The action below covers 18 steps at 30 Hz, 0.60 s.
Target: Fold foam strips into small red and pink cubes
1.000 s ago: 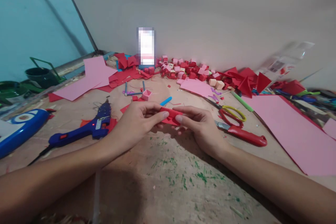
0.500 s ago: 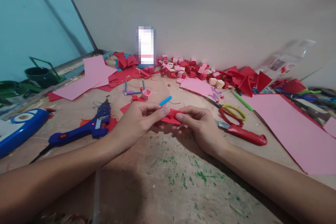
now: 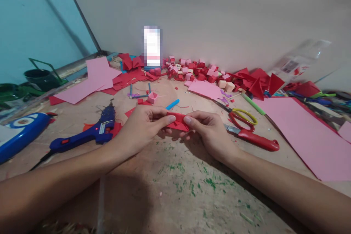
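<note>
Between my two hands is a small piece of folded red paper (image 3: 178, 124), held above the middle of the table. My left hand (image 3: 149, 124) pinches its left end, thumb on top and fingers underneath. At the right end, my right hand (image 3: 207, 126) grips it the same way. Creases show across the paper; its underside is hidden. Just behind it a light-blue stick (image 3: 173, 104) pokes out. To the right lie a red-handled knife (image 3: 257, 140) and scissors (image 3: 242, 120) with red and yellow handles.
A blue glue gun (image 3: 85, 137) with a lit red light lies left of my left arm. Small red and pink paper cubes (image 3: 200, 71) are heaped along the wall near a bright blurred screen (image 3: 153, 45). Pink sheets (image 3: 307, 131) lie at right, a plastic bottle (image 3: 300, 60) behind.
The folded red paper has tilted slightly, so more of its front face shows between my thumbs. Both hands keep their pinch and stay almost in place.
</note>
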Tool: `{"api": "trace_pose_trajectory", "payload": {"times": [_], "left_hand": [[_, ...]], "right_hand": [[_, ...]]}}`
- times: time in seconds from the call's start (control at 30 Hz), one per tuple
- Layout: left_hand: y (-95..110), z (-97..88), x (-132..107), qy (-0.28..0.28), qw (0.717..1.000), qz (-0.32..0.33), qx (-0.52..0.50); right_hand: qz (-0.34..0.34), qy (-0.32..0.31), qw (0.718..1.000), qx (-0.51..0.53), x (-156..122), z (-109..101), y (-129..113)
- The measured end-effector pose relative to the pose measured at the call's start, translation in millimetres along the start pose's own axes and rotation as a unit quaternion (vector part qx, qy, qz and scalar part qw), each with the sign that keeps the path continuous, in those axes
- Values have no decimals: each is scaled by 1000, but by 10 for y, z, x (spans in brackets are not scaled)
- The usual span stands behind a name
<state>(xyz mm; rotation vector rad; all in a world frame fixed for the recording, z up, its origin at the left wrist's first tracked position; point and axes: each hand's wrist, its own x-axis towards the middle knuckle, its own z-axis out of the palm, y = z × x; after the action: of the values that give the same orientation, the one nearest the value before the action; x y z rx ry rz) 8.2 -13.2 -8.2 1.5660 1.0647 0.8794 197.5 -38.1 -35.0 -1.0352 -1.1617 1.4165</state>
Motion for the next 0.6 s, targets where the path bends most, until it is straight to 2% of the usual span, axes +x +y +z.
{"api": "trace_pose_trajectory", "payload": {"times": [0.2, 0.6], "left_hand": [[-35, -18, -7, -15, 999, -26, -27], [-28, -33, -10, -3, 1000, 22, 21]], "right_hand": [[-11, 4, 1000, -16, -4, 0, -21], [2, -6, 1000, 16, -7, 7, -14]]}}
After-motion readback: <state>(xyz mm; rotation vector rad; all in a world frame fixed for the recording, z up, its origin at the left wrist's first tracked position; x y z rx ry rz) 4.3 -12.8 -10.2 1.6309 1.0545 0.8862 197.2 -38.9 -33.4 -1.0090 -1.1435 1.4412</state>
